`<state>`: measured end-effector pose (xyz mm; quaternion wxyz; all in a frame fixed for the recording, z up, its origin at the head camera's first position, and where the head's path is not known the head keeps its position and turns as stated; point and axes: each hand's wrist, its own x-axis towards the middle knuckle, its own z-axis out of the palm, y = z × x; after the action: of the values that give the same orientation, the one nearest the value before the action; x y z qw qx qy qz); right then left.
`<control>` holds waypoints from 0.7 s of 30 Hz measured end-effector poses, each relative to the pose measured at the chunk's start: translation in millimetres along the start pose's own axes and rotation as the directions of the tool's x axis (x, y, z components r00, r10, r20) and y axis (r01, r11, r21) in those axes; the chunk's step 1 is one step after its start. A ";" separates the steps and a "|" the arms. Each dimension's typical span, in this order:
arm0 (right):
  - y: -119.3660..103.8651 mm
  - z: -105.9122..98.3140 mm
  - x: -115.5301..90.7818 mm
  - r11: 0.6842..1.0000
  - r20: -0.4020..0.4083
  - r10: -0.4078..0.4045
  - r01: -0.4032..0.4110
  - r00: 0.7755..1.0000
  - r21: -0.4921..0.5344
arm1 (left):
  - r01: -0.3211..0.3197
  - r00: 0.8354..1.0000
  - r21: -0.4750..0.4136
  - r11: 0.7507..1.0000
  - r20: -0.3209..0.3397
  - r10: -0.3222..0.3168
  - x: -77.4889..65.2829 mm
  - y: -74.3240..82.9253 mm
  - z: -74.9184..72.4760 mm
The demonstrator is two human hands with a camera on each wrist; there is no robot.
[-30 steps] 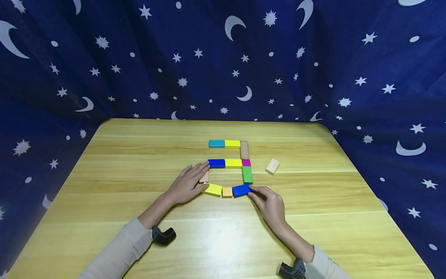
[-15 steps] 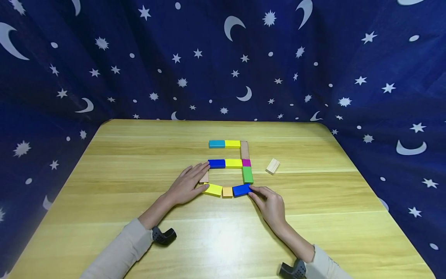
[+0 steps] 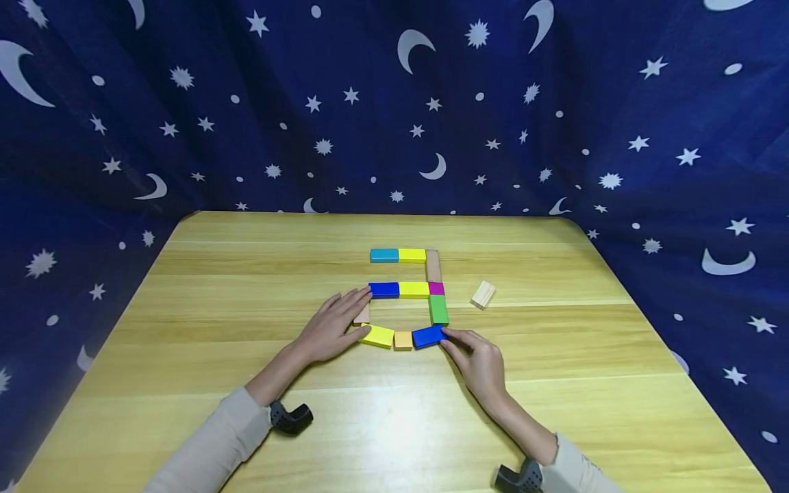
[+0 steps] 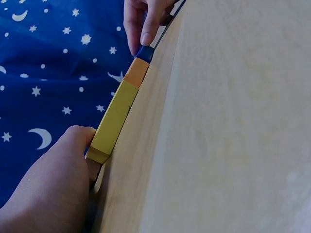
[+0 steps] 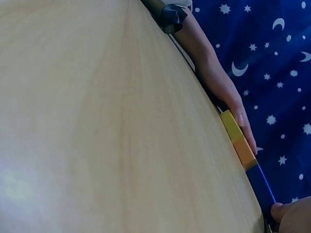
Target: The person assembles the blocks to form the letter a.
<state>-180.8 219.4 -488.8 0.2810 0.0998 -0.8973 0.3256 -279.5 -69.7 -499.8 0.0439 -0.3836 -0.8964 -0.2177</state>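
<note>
Wooden blocks lie flat on the table, forming a figure with three rows. My right hand pinches the right end of a blue block in the near row, between thumb and fingers. Left of that block come a small orange block and a yellow block. Straight fingers of my left hand lie over a pinkish wood block, partly hiding it, and reach the left end of another blue block. Its thumb touches the near yellow block. In the left wrist view the yellow block shows edge-on.
A green block, a magenta block and a brownish block make the right side. A second yellow block fills the middle row; a teal block and a third yellow one stand farther back. One plain block lies apart, right.
</note>
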 end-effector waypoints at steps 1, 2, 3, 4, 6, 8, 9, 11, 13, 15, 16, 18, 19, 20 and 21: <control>0.1 0.1 0.0 1.000 -0.001 0.001 -0.001 1.000 0.000 | 0.000 1.000 0.000 1.000 0.000 0.000 0.0 -0.1 0.1; 0.0 0.2 0.1 1.000 -0.001 0.001 -0.001 1.000 -0.002 | 0.000 1.000 0.001 1.000 0.001 0.000 0.0 -0.2 0.2; 0.1 0.2 0.1 1.000 0.001 0.002 -0.002 1.000 0.000 | 0.000 1.000 0.001 1.000 0.001 0.000 0.1 -0.3 0.3; 0.2 0.3 0.1 1.000 0.001 0.002 -0.002 1.000 0.001 | 0.000 1.000 0.001 1.000 0.000 0.000 0.2 -0.4 0.4; 0.5 0.2 0.1 1.000 0.006 0.004 -0.004 1.000 0.002 | 0.000 1.000 0.004 1.000 -0.001 0.000 0.2 -0.7 0.9; 0.9 0.1 0.2 1.000 0.008 0.005 -0.005 1.000 0.001 | 0.001 1.000 0.006 1.000 0.000 -0.001 0.4 -1.0 1.4; 1.2 0.2 0.1 1.000 0.009 0.005 -0.005 1.000 0.000 | 0.001 1.000 0.008 1.000 0.000 -0.001 0.4 -1.2 1.6; 1.6 0.2 0.1 1.000 0.008 0.006 -0.006 1.000 0.001 | 0.000 1.000 0.012 1.000 -0.001 0.000 0.4 -1.3 1.8; 2.0 0.3 0.1 1.000 0.007 0.005 -0.005 1.000 -0.001 | 0.002 1.000 0.010 1.000 0.000 -0.002 0.5 -1.3 1.8; 2.3 0.4 0.1 1.000 0.008 0.007 -0.007 1.000 0.000 | 0.002 1.000 0.007 1.000 0.001 -0.002 0.6 -1.0 1.5; 2.4 0.4 0.2 1.000 0.009 0.009 -0.009 1.000 0.000 | 0.001 1.000 0.006 1.000 0.002 -0.001 0.6 -0.8 1.2; 2.6 0.3 0.1 1.000 0.010 0.013 -0.013 1.000 -0.002 | 0.002 1.000 0.004 1.000 0.006 -0.003 0.7 -0.6 0.9; 2.5 0.3 0.1 1.000 0.011 0.014 -0.014 1.000 -0.001 | 0.003 1.000 0.005 1.000 0.007 -0.003 0.8 -0.5 0.8; 2.5 0.2 0.0 1.000 0.011 0.017 -0.017 1.000 -0.001 | 0.004 1.000 0.005 1.000 0.009 -0.004 0.7 -0.4 0.6; 2.4 0.0 0.0 1.000 0.011 0.017 -0.017 1.000 -0.001 | 0.004 1.000 0.006 1.000 0.011 -0.005 0.7 -0.4 0.5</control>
<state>-181.6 221.2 -490.1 0.2731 0.0937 -0.8997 0.3273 -280.2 -69.3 -500.3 0.0396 -0.3826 -0.8982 -0.2128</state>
